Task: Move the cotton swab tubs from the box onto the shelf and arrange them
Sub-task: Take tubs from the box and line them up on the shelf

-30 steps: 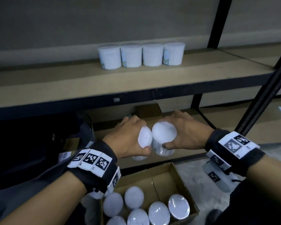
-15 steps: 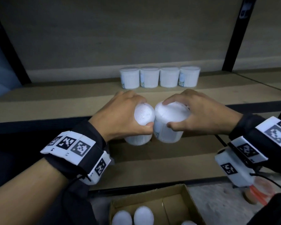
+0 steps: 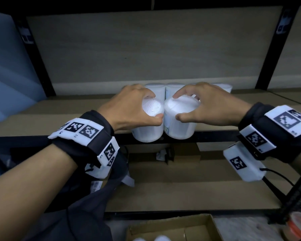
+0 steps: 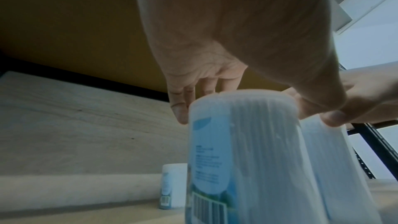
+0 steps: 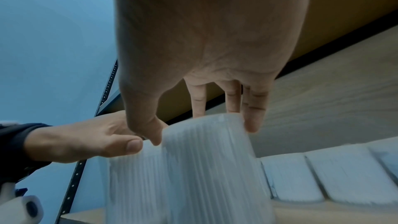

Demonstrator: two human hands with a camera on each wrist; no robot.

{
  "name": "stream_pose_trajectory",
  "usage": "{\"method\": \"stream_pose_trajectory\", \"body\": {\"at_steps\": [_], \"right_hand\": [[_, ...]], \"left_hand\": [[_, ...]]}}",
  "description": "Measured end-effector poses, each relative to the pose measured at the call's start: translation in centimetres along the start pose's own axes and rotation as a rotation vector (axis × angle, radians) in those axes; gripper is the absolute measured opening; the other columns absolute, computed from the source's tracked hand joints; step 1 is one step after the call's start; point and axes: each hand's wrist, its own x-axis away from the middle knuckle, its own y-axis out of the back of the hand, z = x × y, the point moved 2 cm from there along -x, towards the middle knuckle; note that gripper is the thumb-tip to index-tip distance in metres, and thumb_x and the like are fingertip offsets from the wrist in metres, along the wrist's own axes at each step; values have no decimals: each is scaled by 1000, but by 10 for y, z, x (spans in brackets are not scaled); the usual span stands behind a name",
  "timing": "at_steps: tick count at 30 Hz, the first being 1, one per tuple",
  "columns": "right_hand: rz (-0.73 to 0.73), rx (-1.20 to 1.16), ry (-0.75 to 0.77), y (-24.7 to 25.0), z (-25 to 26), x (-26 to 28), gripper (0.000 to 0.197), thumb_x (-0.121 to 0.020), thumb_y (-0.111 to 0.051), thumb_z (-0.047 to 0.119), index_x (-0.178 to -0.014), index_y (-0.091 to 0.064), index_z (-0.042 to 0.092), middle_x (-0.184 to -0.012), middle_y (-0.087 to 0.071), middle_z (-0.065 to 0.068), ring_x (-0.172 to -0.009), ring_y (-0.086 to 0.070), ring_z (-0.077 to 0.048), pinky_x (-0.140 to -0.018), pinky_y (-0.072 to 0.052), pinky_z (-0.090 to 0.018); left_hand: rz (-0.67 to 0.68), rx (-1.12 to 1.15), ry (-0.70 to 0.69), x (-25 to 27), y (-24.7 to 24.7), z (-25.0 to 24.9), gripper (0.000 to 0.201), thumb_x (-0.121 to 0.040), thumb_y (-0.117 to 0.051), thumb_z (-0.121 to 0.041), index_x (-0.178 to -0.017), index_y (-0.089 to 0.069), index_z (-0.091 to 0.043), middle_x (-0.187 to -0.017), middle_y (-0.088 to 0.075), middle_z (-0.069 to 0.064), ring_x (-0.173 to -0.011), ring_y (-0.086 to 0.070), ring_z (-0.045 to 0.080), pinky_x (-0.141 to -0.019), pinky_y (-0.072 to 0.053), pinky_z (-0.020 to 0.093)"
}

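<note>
Your left hand (image 3: 129, 108) grips the top of 1 cotton swab tub (image 3: 149, 126), fingers and thumb curled round its lid; your right hand (image 3: 212, 106) clamps a second tub (image 3: 181, 122) the same way. The 2 tubs touch side by side at the front edge of the shelf (image 3: 59, 112), with a row of tubs (image 3: 172, 90) behind and the box (image 3: 172, 228) below

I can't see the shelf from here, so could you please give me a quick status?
Left hand grips one white plastic cotton swab tub, right hand another. Both over wooden shelf front edge. Row of white tubs behind.
</note>
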Motion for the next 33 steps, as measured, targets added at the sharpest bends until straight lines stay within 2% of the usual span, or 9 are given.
{"method": "stream_pose_trajectory", "body": {"at_steps": [9,14,18,20,23,25,28,30,33], "right_hand": [[4,-12,26,-8,12,-26,54,-67,-70,58,-119,-55,48,-126,-53,9,-110,-49,-11,-84,-40,-27],[6,-15,32,-17,16,-37,53,-68,-69,56,-118,-58,44,-123,-55,13,-114,-50,-10,-88,-42,-27],[37,-23,10,-28,16,-45,51,-70,-68,57,-118,-58,43,-122,-54,13,-112,-51,-12,-87,-44,-29],[42,-32,-6,-31,16,-49,49,-71,-68,56,-117,-58,43,-120,-54,14,-109,-51,-11,-85,-43,-28],[61,-23,-21,-33,16,-55,43,-74,-67,56,-114,-61,43,-120,-54,12,-106,-50,-11,-84,-43,-28],[48,-15,-7,-32,16,-56,40,-73,-68,59,-110,-63,43,-120,-52,7,-103,-51,-13,-83,-44,-28],[23,83,57,-30,20,-53,38,-73,-72,57,-108,-65,43,-111,-55,6,-95,-47,-9,-76,-35,-23],[11,106,68,-29,22,-50,35,-74,-76,51,-107,-67,43,-106,-62,10,-92,-51,-7,-76,-39,-23],[-56,70,49,-33,26,-47,32,-73,-80,44,-104,-72,44,-104,-68,11,-92,-55,-5,-81,-49,-27]], "left_hand": [[11,-13,19,-6,10,20,71,-66,-63,-68,-122,-63,-26,-116,-62,-9,-106,-54,11,-90,-45,25],[50,-5,41,-8,8,30,62,-71,-64,-64,-120,-64,-27,-112,-63,-7,-102,-55,13,-90,-48,31],[96,18,51,-11,1,38,54,-76,-65,-60,-116,-66,-25,-112,-66,-7,-101,-58,14,-88,-51,36],[93,39,63,-13,-1,42,51,-77,-65,-60,-115,-66,-26,-112,-67,-10,-99,-60,12,-86,-53,35],[94,49,80,-17,-5,49,50,-78,-63,-63,-115,-66,-30,-114,-65,-14,-102,-58,8,-83,-49,27],[87,46,76,-20,-6,53,47,-78,-63,-65,-111,-67,-31,-115,-62,-13,-105,-54,8,-83,-42,25],[77,18,46,-18,-4,53,50,-73,-63,-71,-106,-68,-34,-116,-58,-12,-108,-50,8,-88,-40,26],[79,8,11,-15,-2,51,46,-74,-67,-66,-107,-68,-35,-112,-58,-13,-103,-51,7,-86,-41,26],[82,-22,-36,-13,1,49,35,-81,-72,-47,-112,-68,-32,-110,-63,-15,-91,-50,2,-76,-38,21]]}}
